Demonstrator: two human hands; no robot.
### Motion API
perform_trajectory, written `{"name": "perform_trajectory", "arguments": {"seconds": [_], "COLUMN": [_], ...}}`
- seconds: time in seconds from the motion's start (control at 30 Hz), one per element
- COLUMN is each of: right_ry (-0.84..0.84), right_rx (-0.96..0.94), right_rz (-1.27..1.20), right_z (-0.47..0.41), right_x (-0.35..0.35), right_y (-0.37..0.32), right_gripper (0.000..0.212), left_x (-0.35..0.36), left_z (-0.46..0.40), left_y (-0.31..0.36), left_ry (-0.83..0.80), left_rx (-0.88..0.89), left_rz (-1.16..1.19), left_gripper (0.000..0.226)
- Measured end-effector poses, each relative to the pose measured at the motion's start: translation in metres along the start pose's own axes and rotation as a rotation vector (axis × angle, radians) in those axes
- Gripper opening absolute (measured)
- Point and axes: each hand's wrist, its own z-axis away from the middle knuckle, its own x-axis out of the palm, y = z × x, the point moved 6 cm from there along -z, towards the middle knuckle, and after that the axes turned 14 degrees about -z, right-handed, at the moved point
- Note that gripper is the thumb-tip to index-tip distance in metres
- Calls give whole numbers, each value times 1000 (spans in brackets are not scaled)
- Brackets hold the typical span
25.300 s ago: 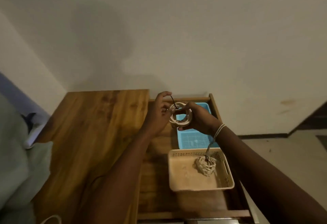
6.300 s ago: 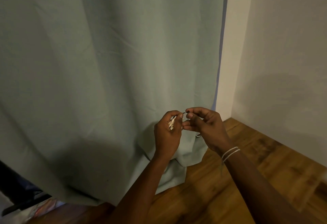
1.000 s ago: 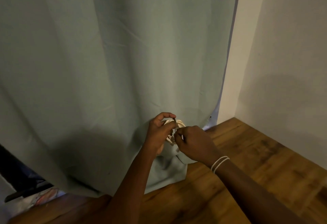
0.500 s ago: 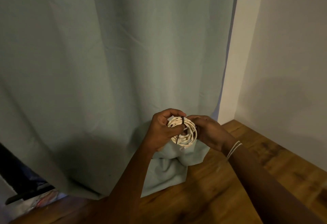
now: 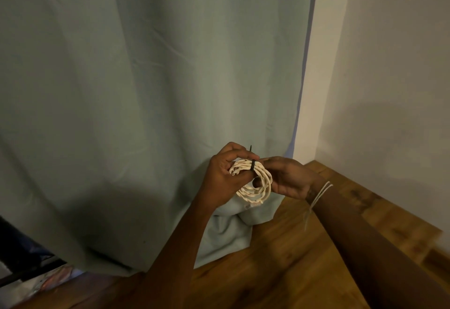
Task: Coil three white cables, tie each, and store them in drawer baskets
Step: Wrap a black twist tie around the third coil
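A coiled white cable [image 5: 258, 188] hangs between both hands above the wooden tabletop [image 5: 292, 255], its plug end dangling at the bottom. A thin black tie [image 5: 252, 164] wraps the top of the coil, its tail sticking up. My left hand [image 5: 225, 174] grips the coil's left side with the thumb and fingers curled round it near the tie. My right hand [image 5: 287, 178] holds the coil's right side, fingers behind it and thumb through the loop. The drawer and baskets are out of view.
A pale green curtain [image 5: 146, 89] hangs right behind the hands and bunches on the tabletop. A white wall [image 5: 389, 77] stands at the right. White string bands [image 5: 319, 195] circle my right wrist. Dark clutter shows at the lower left.
The coil has turned to face me over the last second, with the black tie now closed round its top and its tail pointing up. Both hands have shifted slightly right.
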Motion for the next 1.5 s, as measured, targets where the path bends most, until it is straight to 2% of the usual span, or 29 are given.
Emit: {"name": "perform_trajectory", "arguments": {"seconds": [0.1, 0.17, 0.23, 0.37, 0.47, 0.63, 0.77, 1.0, 1.3, 1.5], "right_ry": [121, 133, 116, -7, -43, -63, -75, -141, -119, -159], "right_rx": [-142, -204, -244, -279, -316, -372, -419, -455, -508, -458], "right_rz": [68, 83, 99, 93, 117, 371, 572, 756, 822, 886], "right_z": [-3, -4, -4, -4, 0, 4, 6, 10, 13, 17], "right_x": [-5, -3, -1, 7, 11, 17, 16, 22, 29, 31], "right_y": [-8, -10, -10, -9, -10, -14, -22, -36, -47, -52], "right_gripper": [22, 18, 17, 30, 10, 8, 12, 15, 20, 20], "left_x": [2, 4, 3, 3, 2, 3, 2, 0, -2, 1], "left_z": [1, 3, 5, 8, 10, 11, 13, 12, 8, 8], "left_y": [-2, -6, -10, -11, -9, -11, -16, -17, -14, -12], "left_ry": [-16, -11, -3, -20, -15, -3, -5, -1, 11, -32], "left_rx": [15, 2, -29, -90, -121, -141, -152, -132, -82, -68], "left_rz": [-19, -8, 14, 91, 145, 150, 150, 109, 120, 135], "left_gripper": [28, 27, 26, 26, 26, 24, 32, 24, 27, 27]}}
